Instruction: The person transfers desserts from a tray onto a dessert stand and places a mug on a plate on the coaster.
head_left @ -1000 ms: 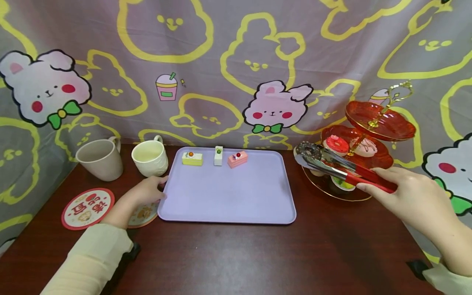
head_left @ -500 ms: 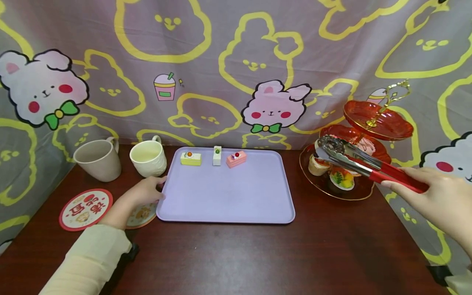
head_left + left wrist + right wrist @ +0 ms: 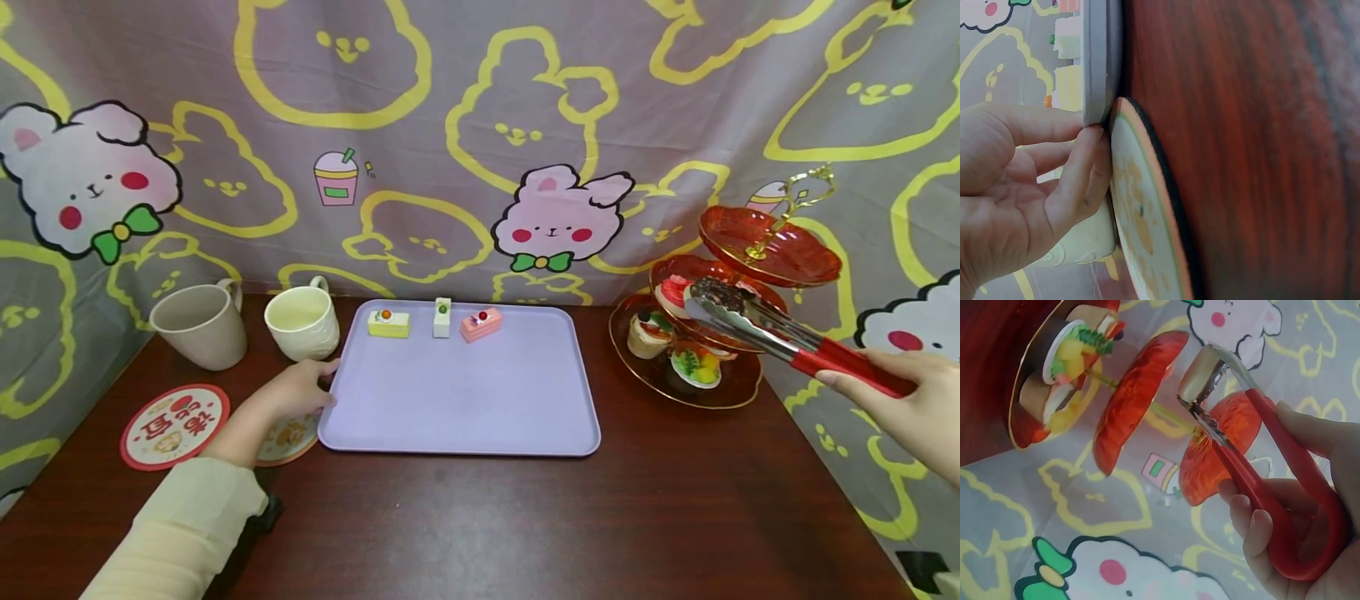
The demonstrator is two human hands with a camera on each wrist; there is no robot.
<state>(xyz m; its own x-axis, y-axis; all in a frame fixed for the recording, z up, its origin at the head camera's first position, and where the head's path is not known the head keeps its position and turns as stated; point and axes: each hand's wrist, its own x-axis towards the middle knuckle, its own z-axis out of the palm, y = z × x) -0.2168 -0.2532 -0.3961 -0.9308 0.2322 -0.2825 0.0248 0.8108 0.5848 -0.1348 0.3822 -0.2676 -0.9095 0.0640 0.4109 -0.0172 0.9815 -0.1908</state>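
Observation:
My left hand (image 3: 296,392) pinches the left rim of a lilac tray (image 3: 461,400) between thumb and fingers, as the left wrist view shows up close. Three small cake slices stand along the tray's back: a yellow one (image 3: 388,325), a white one (image 3: 442,319) and a pink one (image 3: 481,325). My right hand (image 3: 918,400) grips red-handled metal tongs (image 3: 855,367). Between the tong tips is a chocolate donut (image 3: 717,294), which overlaps the middle tier of a red three-tier stand (image 3: 772,246) in the head view. In the right wrist view, the donut's pale underside (image 3: 1200,375) shows.
On the stand's lower tiers are a pink-topped donut (image 3: 672,292), a cupcake (image 3: 648,335) and a fruit tart (image 3: 696,367). A grey mug (image 3: 202,325) and a cream cup (image 3: 303,321) stand back left. Round coasters (image 3: 175,427) lie in front. A patterned curtain (image 3: 420,158) hangs behind.
My right hand has drawn the tongs and chocolate donut rightward, from the stand's left side to in front of its middle tier. The left hand stays at the tray's rim.

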